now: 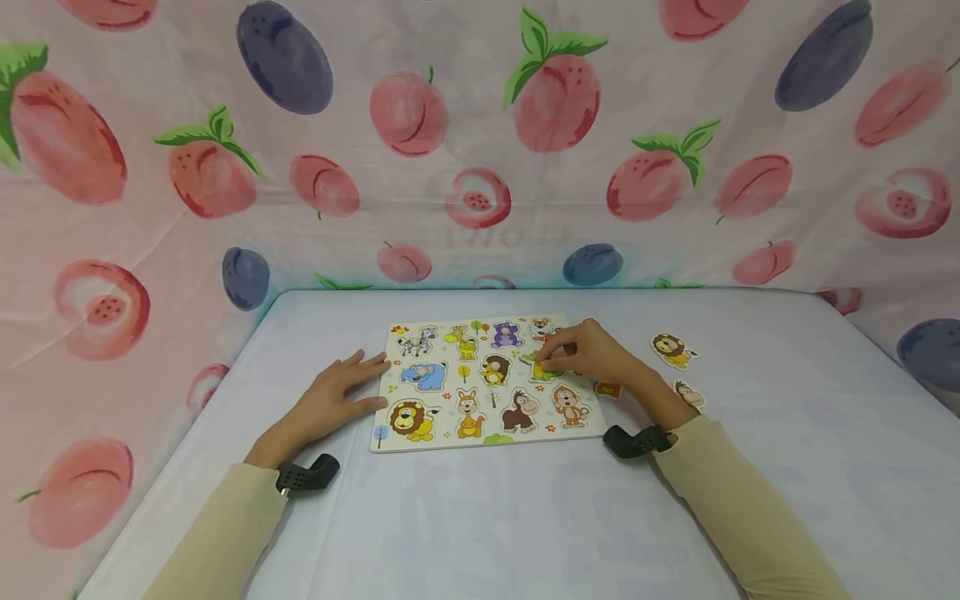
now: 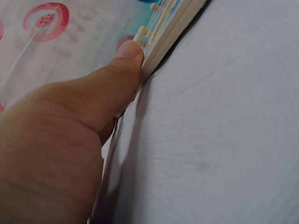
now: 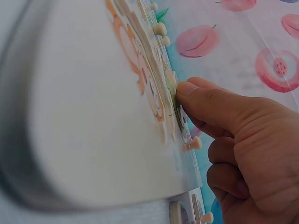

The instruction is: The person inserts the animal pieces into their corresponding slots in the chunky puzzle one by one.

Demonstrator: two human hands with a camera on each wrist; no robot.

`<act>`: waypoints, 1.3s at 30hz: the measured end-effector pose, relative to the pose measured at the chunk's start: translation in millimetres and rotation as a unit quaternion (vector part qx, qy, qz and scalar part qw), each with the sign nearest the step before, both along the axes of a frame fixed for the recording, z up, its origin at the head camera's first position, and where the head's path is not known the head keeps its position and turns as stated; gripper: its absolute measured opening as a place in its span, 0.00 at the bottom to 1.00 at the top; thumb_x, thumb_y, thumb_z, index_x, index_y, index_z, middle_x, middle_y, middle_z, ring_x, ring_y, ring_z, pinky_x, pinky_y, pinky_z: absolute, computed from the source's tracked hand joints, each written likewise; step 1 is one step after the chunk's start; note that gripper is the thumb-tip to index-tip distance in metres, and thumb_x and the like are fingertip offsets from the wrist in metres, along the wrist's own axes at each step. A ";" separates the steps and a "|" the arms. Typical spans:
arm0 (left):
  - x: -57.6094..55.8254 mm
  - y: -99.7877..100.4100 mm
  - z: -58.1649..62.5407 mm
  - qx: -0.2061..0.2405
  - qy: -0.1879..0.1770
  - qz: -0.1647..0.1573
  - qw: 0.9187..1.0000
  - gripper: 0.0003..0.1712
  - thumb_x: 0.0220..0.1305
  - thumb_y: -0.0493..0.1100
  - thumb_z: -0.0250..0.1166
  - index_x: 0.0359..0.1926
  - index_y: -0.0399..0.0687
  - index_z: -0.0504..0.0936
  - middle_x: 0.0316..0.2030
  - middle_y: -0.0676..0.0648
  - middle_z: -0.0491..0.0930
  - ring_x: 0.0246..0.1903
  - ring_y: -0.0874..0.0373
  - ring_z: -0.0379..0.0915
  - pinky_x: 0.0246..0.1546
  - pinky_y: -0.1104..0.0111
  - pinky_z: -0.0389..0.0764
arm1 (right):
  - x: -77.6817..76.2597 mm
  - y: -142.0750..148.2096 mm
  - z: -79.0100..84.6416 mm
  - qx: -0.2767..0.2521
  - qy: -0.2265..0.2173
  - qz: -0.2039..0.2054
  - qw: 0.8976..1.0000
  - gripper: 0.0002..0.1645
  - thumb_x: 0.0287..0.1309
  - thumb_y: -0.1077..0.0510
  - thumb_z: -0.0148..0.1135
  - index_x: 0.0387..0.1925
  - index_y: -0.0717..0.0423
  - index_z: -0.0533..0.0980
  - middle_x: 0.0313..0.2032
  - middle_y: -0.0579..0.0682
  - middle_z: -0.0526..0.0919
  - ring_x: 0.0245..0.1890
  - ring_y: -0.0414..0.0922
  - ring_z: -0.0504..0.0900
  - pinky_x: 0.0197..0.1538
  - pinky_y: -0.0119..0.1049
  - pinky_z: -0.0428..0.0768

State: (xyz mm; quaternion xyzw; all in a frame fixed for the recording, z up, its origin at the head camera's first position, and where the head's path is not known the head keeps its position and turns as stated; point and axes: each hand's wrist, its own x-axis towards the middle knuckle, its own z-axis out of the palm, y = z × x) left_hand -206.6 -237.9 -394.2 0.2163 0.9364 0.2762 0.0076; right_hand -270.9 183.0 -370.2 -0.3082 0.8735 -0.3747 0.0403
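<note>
A white wooden peg puzzle board (image 1: 435,446) with cartoon animals lies on the table. My right hand (image 1: 588,354) is over its right side, thumb and forefinger pinching the green and yellow crocodile piece (image 1: 547,375), which sits at its place in the middle row. In the right wrist view the fingertips (image 3: 187,88) are right at the board's face, the other fingers curled below. My left hand (image 1: 333,396) rests against the board's left edge with fingers extended, and its thumb (image 2: 128,51) touches that edge in the left wrist view.
To the right of the board lie a loose lion piece (image 1: 673,350) and a monkey piece (image 1: 688,393). A brown piece (image 1: 608,389) is partly hidden by the right forearm. A fruit-printed cloth (image 1: 480,125) hangs behind the white table (image 1: 480,525) and along its sides.
</note>
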 end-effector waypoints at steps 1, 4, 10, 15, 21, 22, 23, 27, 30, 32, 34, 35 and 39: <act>0.0 0.0 0.0 0.000 0.000 0.000 1.000 0.38 0.61 0.60 0.64 0.68 0.51 0.68 0.70 0.51 0.60 0.72 0.45 0.41 0.68 0.45 0.40 | 0.0 0.0 -0.1 0.000 0.000 0.001 1.000 0.06 0.52 0.56 0.72 0.34 0.47 0.87 0.38 0.44 0.86 0.15 0.38 0.59 0.24 0.32 0.65; 0.1 0.1 -0.2 0.001 -0.003 0.000 1.000 0.37 0.61 0.60 0.64 0.68 0.52 0.68 0.70 0.51 0.60 0.72 0.46 0.40 0.69 0.46 0.40 | 0.0 0.1 -0.6 0.003 0.001 0.001 1.000 0.06 0.52 0.56 0.72 0.34 0.47 0.87 0.35 0.43 0.86 0.15 0.38 0.59 0.24 0.32 0.64; -0.1 0.4 -0.7 0.000 -0.003 0.000 1.000 0.38 0.61 0.60 0.64 0.68 0.51 0.68 0.70 0.50 0.59 0.72 0.45 0.40 0.68 0.45 0.40 | -0.4 0.0 -1.9 0.004 0.006 0.000 1.000 0.06 0.51 0.56 0.72 0.34 0.47 0.87 0.32 0.42 0.85 0.14 0.38 0.58 0.24 0.32 0.64; -0.7 0.0 -3.0 0.008 0.009 -0.003 1.000 0.37 0.60 0.59 0.64 0.67 0.50 0.69 0.69 0.49 0.61 0.71 0.43 0.42 0.68 0.44 0.41 | -1.6 0.6 -3.9 0.005 0.014 0.000 1.000 0.06 0.51 0.55 0.73 0.33 0.45 0.87 0.31 0.41 0.85 0.14 0.38 0.58 0.23 0.32 0.63; -0.3 -0.1 -2.5 0.005 0.010 -0.005 1.000 0.37 0.60 0.59 0.64 0.68 0.50 0.69 0.69 0.49 0.61 0.72 0.43 0.41 0.68 0.45 0.40 | -1.3 -1.0 -4.6 0.016 0.025 -0.006 1.000 0.05 0.51 0.54 0.73 0.33 0.43 0.87 0.30 0.38 0.85 0.15 0.40 0.61 0.32 0.36 0.62; -0.4 -0.1 -2.3 0.004 0.009 -0.005 1.000 0.38 0.60 0.59 0.64 0.68 0.50 0.69 0.70 0.49 0.60 0.72 0.44 0.41 0.68 0.45 0.40 | -1.2 -1.1 -4.6 0.016 0.026 -0.006 1.000 0.05 0.51 0.54 0.73 0.32 0.43 0.87 0.29 0.37 0.85 0.15 0.40 0.62 0.33 0.37 0.62; -0.3 -0.1 -2.0 0.003 0.008 -0.005 1.000 0.38 0.60 0.59 0.64 0.68 0.51 0.69 0.70 0.49 0.60 0.72 0.44 0.41 0.68 0.45 0.40 | -1.2 -1.2 -4.7 0.016 0.027 -0.006 0.999 0.05 0.51 0.54 0.73 0.32 0.43 0.87 0.28 0.37 0.84 0.14 0.40 0.62 0.34 0.38 0.62; -0.4 0.0 -1.6 0.000 0.002 -0.003 1.000 0.38 0.60 0.59 0.64 0.68 0.52 0.68 0.70 0.50 0.60 0.72 0.45 0.40 0.69 0.46 0.40 | -1.2 -1.5 -4.6 0.013 0.033 -0.003 0.999 0.05 0.50 0.54 0.73 0.32 0.43 0.87 0.26 0.37 0.84 0.14 0.40 0.62 0.39 0.41 0.61; -0.5 0.0 -1.6 0.001 0.000 -0.001 1.000 0.37 0.60 0.59 0.64 0.68 0.52 0.68 0.70 0.51 0.60 0.72 0.45 0.40 0.68 0.45 0.40 | -1.8 -1.5 -4.6 0.015 0.034 -0.002 0.999 0.04 0.50 0.54 0.73 0.32 0.42 0.87 0.25 0.36 0.84 0.14 0.41 0.63 0.43 0.42 0.61; -0.6 0.0 -1.5 0.002 0.000 -0.001 1.000 0.37 0.60 0.59 0.64 0.68 0.52 0.68 0.70 0.51 0.60 0.72 0.45 0.40 0.68 0.45 0.40 | -2.5 -1.4 -5.0 0.019 0.037 -0.002 0.999 0.04 0.51 0.54 0.73 0.32 0.42 0.87 0.24 0.37 0.83 0.15 0.42 0.64 0.50 0.45 0.60; -0.4 0.3 -1.1 0.003 0.002 -0.002 1.000 0.37 0.60 0.59 0.64 0.68 0.51 0.69 0.70 0.50 0.60 0.72 0.45 0.41 0.68 0.45 0.40 | -2.8 -1.5 -5.3 0.022 0.039 -0.004 0.999 0.04 0.51 0.53 0.73 0.32 0.41 0.86 0.22 0.38 0.82 0.15 0.42 0.65 0.57 0.48 0.58; -0.4 0.3 -1.0 0.003 0.003 -0.003 1.000 0.37 0.60 0.59 0.64 0.68 0.51 0.69 0.70 0.50 0.60 0.72 0.45 0.41 0.68 0.45 0.40 | -3.0 -1.6 -5.5 0.024 0.040 -0.005 0.999 0.04 0.51 0.53 0.73 0.32 0.41 0.86 0.21 0.38 0.81 0.15 0.43 0.66 0.61 0.50 0.54; -0.5 0.1 -1.1 0.004 0.005 -0.004 1.000 0.37 0.60 0.59 0.64 0.68 0.51 0.69 0.70 0.50 0.60 0.72 0.44 0.41 0.68 0.45 0.40 | -3.0 -2.2 -6.1 0.027 0.040 -0.010 0.999 0.04 0.51 0.53 0.73 0.31 0.42 0.86 0.17 0.41 0.79 0.15 0.44 0.67 0.67 0.55 0.48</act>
